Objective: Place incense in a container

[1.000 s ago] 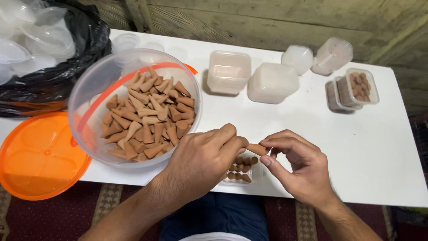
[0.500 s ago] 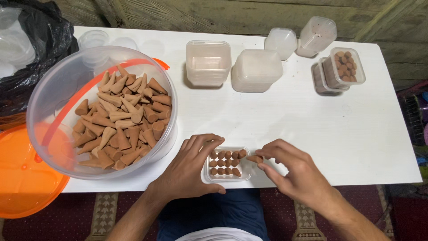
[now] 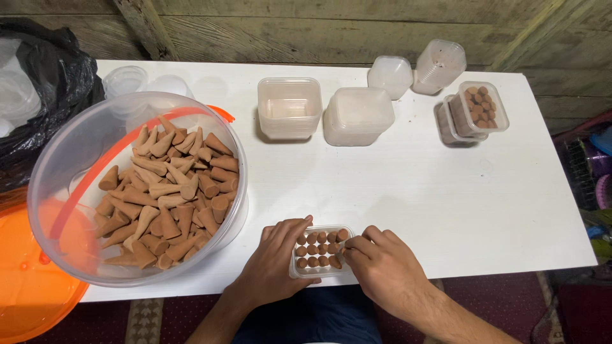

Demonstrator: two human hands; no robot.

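Both hands now sit closer around the small clear box at the lower middle of the white surface. Left hand holds its left side with fingers spread. Right hand has fingers pinched together at the right edge, pressing a brown cone. At left stands the big tub of cones.

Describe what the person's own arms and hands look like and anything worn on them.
Both the left hand and the right hand are bare: no gloves, rings, watch or bands show. The forearms are uncovered too, with no sleeve reaching into view. Fingernails are short. No marks or tattoos can be made out.
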